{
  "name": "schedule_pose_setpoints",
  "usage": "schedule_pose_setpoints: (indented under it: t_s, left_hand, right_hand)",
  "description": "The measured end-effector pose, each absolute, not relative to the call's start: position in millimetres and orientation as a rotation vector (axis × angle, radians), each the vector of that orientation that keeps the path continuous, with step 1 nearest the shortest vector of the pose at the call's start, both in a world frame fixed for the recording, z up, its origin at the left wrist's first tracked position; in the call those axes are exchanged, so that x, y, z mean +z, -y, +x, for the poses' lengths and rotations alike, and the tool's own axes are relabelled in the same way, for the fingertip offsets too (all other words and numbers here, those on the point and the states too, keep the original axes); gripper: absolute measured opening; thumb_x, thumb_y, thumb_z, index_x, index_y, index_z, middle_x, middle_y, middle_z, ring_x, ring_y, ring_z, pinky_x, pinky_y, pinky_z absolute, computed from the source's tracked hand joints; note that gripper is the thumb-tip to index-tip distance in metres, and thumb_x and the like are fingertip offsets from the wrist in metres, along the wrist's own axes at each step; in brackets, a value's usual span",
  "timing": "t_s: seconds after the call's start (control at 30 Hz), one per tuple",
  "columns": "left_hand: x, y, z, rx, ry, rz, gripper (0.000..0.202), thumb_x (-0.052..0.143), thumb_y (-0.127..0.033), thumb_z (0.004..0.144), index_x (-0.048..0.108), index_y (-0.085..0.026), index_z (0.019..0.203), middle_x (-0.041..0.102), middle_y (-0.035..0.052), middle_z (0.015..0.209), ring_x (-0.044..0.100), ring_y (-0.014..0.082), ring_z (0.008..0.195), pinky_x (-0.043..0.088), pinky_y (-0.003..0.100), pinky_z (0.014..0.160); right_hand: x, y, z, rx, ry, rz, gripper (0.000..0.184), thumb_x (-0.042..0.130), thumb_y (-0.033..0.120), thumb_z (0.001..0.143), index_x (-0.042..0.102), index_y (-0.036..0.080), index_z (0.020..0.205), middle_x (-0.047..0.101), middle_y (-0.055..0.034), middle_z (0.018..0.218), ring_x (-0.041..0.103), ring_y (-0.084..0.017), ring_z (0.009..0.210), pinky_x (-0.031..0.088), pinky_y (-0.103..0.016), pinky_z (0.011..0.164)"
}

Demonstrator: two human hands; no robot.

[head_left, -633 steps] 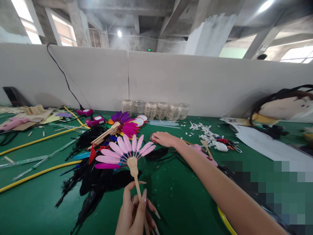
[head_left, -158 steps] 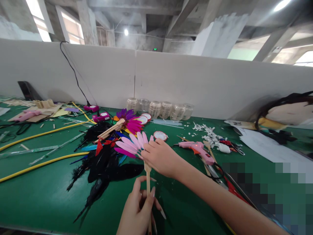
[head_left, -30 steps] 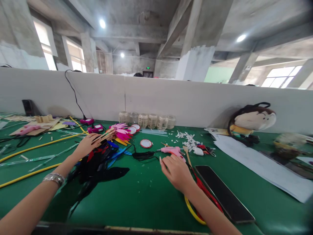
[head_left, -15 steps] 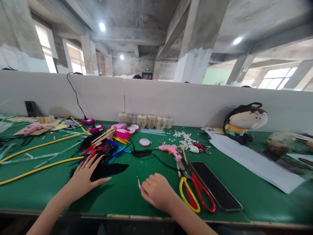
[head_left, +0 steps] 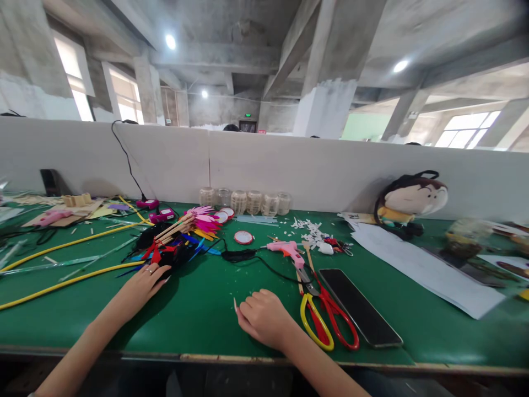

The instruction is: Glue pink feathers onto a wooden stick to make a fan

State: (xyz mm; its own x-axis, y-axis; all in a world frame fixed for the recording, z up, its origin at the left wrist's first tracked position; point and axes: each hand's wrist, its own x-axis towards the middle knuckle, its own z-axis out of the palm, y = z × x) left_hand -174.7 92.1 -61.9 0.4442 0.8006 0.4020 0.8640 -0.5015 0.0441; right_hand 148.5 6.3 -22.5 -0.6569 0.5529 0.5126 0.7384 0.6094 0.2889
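Observation:
My left hand (head_left: 145,278) lies flat on the green table (head_left: 206,309), fingers stretched toward a heap of black feathers (head_left: 171,256) that its fingertips touch. Behind the heap lie feather fans on wooden sticks (head_left: 194,222), pink and magenta on top. My right hand (head_left: 260,317) rests on the cloth near the front edge, fingers curled under, with nothing visible in them. Just right of it lie two pairs of scissors, yellow-handled (head_left: 316,325) and red-handled (head_left: 336,320).
A pink glue gun (head_left: 285,251) with a black cord lies mid-table, a dark phone (head_left: 357,306) beside the scissors. Several clear jars (head_left: 248,201) line the white partition. Yellow tubes (head_left: 61,281) run at left. White paper (head_left: 425,270) and a plush doll (head_left: 411,201) sit right.
My left hand has drawn the black feathers back toward the coloured pile. My right hand has stayed curled near the front edge. The view shifted slightly.

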Motion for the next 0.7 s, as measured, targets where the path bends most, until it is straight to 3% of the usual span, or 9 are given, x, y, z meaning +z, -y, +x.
schedule_pose_setpoints:
  t_s: [0.23, 0.43, 0.7]
  left_hand:
    - [-30, -100, -201, -0.951, 1.631, -2.477, 0.035, 0.036, -0.045, 0.081, 0.053, -0.021, 0.101, 0.057, 0.0072, 0.096, 0.056, 0.0219, 0.091, 0.043, 0.032, 0.084]
    - [-8, -111, -220, -1.146, 1.732, -2.327, 0.049, 0.04, -0.058, 0.075, 0.054, -0.015, 0.096, 0.057, 0.0081, 0.092, 0.054, 0.0222, 0.089, 0.043, 0.033, 0.082]
    - [-17, -127, -232, -0.985, 2.019, -2.231, 0.052, 0.044, -0.057, 0.068, 0.057, -0.014, 0.094, 0.062, 0.0066, 0.081, 0.057, 0.0208, 0.076, 0.046, 0.029, 0.069]
  right_hand:
    - [-23, -6, 148, -0.68, 2.454, -1.033, 0.024, 0.044, 0.019, 0.079, 0.051, 0.018, 0.056, 0.055, 0.0015, 0.051, 0.046, -0.01, 0.049, 0.019, -0.029, 0.054]
    - [-21, -6, 147, -0.674, 2.462, -1.038, 0.026, 0.043, 0.019, 0.08, 0.051, 0.018, 0.055, 0.055, 0.0011, 0.05, 0.047, -0.011, 0.049, 0.019, -0.03, 0.053]
    - [-23, -7, 148, -0.651, 2.496, -1.059, 0.025, 0.044, 0.019, 0.079, 0.053, 0.018, 0.056, 0.057, 0.0012, 0.051, 0.048, -0.011, 0.049, 0.02, -0.03, 0.053]
